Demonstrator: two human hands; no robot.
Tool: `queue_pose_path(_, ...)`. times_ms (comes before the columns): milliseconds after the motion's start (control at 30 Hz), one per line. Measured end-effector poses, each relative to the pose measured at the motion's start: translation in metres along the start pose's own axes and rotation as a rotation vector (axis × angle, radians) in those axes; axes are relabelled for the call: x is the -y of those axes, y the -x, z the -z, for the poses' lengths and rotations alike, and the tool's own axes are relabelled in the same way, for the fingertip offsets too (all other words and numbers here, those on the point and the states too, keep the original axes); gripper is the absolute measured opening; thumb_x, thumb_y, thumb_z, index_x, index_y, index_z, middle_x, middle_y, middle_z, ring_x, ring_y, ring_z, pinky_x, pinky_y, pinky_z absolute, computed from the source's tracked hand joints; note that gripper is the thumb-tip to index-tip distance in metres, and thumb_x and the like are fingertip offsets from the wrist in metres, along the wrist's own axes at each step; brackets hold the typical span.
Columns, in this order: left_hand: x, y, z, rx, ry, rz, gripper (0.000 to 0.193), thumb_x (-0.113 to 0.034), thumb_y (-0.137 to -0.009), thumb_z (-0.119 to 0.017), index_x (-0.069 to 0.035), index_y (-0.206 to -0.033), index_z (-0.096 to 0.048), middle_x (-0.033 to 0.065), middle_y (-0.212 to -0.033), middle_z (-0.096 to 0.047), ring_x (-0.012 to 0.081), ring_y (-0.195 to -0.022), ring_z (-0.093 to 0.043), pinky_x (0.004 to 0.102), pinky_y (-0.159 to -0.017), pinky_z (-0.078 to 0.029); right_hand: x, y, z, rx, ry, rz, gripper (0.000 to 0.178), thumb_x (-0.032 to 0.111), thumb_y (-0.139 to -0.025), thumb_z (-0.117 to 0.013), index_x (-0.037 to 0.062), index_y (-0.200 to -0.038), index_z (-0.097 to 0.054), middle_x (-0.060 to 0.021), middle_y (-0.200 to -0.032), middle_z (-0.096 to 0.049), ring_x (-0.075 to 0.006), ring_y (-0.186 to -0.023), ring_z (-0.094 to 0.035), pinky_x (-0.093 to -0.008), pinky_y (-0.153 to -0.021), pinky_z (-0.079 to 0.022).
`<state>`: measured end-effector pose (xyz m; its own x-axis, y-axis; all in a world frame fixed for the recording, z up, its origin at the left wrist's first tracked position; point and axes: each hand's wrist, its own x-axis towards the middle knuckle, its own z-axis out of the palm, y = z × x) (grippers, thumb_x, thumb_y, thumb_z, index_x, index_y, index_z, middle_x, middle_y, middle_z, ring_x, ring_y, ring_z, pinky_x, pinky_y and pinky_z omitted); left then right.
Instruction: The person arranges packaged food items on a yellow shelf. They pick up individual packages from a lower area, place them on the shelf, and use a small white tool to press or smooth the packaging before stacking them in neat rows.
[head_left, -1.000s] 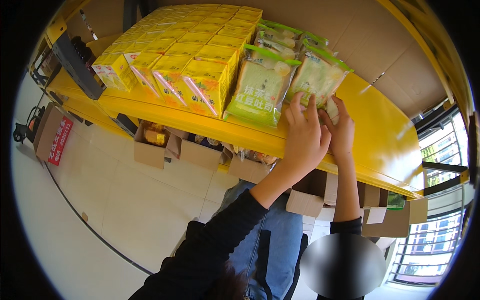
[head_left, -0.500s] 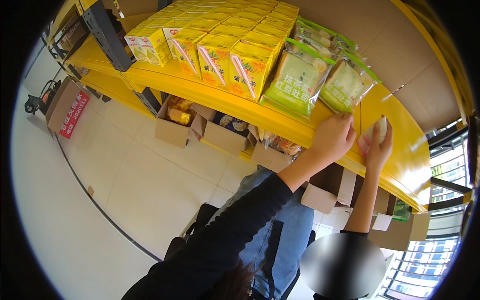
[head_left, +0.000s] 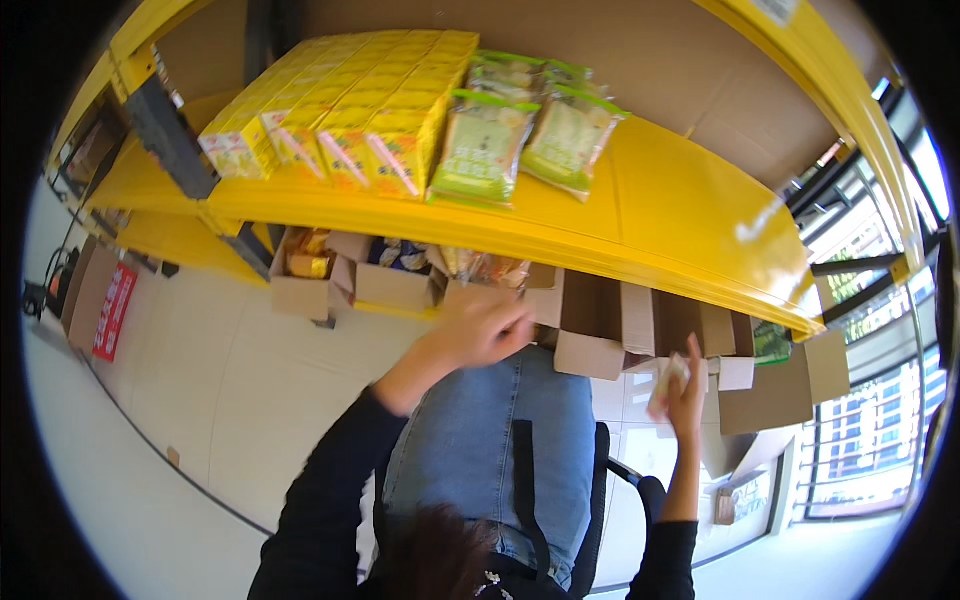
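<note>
My left hand, somewhat smeared by motion, hangs in front of the shelf's front edge with its fingers curled. Whether anything is in it I cannot make out. Lower and to the right, my right hand grips a small white and pink thing whose kind is unclear. Two clear, green-edged bags of sliced green bread stand at the front of the yellow shelf, with more bags behind. To their left are packed rows of yellow drink cartons, straws on their fronts.
Under the shelf stand open cardboard boxes, several holding packaged food. A dark upright post rises at the left. My legs in blue jeans and a chair's black armrest are below. A barred window is at the right.
Both hands have drawn back from the shelf, moving lower and toward me; the right keeps the white and pink thing. The view has swung to the right, so the bags and cartons appear farther left.
</note>
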<state>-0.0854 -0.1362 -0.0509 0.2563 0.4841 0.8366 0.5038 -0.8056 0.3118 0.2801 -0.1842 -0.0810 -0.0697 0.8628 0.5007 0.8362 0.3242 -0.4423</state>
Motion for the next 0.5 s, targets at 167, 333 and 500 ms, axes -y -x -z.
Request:
queue_pose_path(167, -0.011, 0.129, 0.099, 0.786, -0.436, 0.416, 0.012, -0.019, -0.079, -0.060, -0.008, -0.076, -0.060, 0.0083, -0.070, -0.063, 0.0262, -0.063, -0.063, 0.0378, -0.057, -0.051, -0.044, 0.109, 0.047, 0.645, -0.085, -0.670, 0.033, 0.001, -0.080, -0.048, 0.0087, -0.106, -0.066, -0.0156, -0.091, -0.068, -0.0248, -0.078, -0.066, -0.0339, -0.073, -0.051)
queue_pose_path(333, -0.064, 0.210, 0.138, 1.191, -0.614, 0.960, 0.032, -0.030, -0.085, -0.057, -0.003, -0.101, -0.061, 0.0175, -0.093, -0.065, 0.0323, -0.090, -0.063, 0.0427, -0.077, -0.050, -0.051, 0.127, 0.042, 0.817, 0.130, -0.701, 0.023, 0.014, -0.082, -0.053, 0.0125, -0.099, -0.069, -0.0150, -0.085, -0.068, -0.0298, -0.077, -0.066, -0.0366, -0.073, -0.053)
queue_pose_path(500, -0.083, 0.245, 0.146, 0.937, -0.057, 1.098, 0.051, -0.042, -0.088, -0.055, 0.000, -0.117, -0.056, 0.0216, -0.110, -0.062, 0.0365, -0.103, -0.059, 0.0419, -0.086, -0.047, -0.094, 0.137, 0.026, 0.824, 0.036, -0.477, 0.026, 0.012, -0.080, -0.051, 0.0115, -0.098, -0.069, -0.0151, -0.086, -0.068, -0.0267, -0.077, -0.065, -0.0358, -0.073, -0.052)
